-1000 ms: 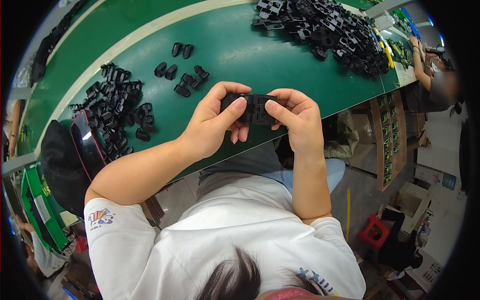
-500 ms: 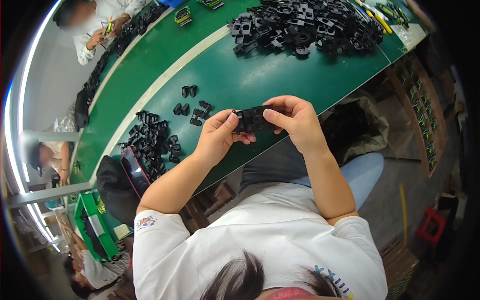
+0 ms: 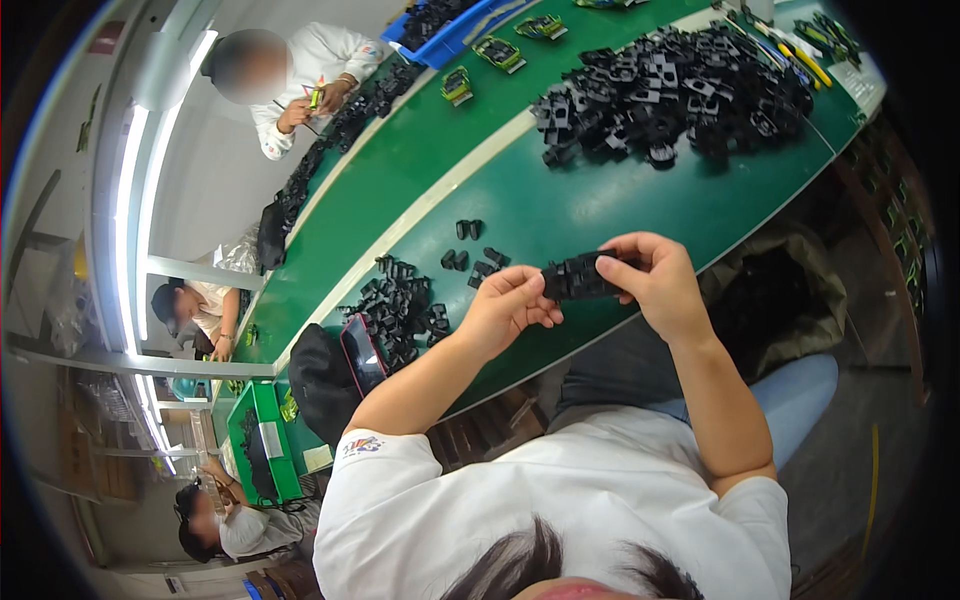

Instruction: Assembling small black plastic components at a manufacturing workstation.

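A black moulded plastic part (image 3: 578,278) is held level above the near edge of the green table. My left hand (image 3: 512,308) pinches its left end between thumb and fingers. Its right end is gripped by my right hand (image 3: 652,278), thumb on top and fingers behind. Just beyond my left hand lie a few small black plastic pieces (image 3: 487,268), with a pair of small black pieces (image 3: 468,230) farther off. A heap of small black pieces (image 3: 388,308) sits to the left of them.
A large pile of black plastic parts (image 3: 665,100) covers the far right of the table (image 3: 510,195). A phone (image 3: 362,355) and a black bag-like thing (image 3: 322,385) lie at left. Co-workers sit beyond. A green crate (image 3: 292,470), blue bin (image 3: 445,48) and open sack (image 3: 800,335) stand around.
The view has turned, so the whole scene sits farther right and lower. Both hands still hold the black part; my left hand now grips nearer its left end.
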Tool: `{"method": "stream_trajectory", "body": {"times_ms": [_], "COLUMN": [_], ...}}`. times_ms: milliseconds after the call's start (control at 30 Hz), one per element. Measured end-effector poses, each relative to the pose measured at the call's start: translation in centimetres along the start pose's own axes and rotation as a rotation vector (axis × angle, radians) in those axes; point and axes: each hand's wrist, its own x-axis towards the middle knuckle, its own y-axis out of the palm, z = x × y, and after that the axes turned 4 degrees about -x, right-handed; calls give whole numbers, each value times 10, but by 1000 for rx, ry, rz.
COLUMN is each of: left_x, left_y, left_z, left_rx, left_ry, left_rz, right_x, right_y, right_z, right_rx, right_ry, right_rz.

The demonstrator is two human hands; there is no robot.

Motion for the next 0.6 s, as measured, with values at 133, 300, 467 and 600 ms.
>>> {"method": "stream_trajectory", "body": {"times_ms": [133, 300, 467, 600], "left_x": [-5, 31, 67, 81], "left_y": [3, -47, -225, -400], "left_z": [-15, -105, -213, -251], "left_rx": [39, 108, -23, -102], "left_ry": [3, 445, 671, 767], "left_rz": [-200, -526, -779, -1184], "right_x": [12, 33, 32, 35], "right_y": [6, -6, -1, 7], "right_z": [2, -4, -12, -16], "right_rx": [6, -147, -590, -768], "right_ry": [1, -215, -511, -596], "right_rz": [22, -236, -368, -340]}}
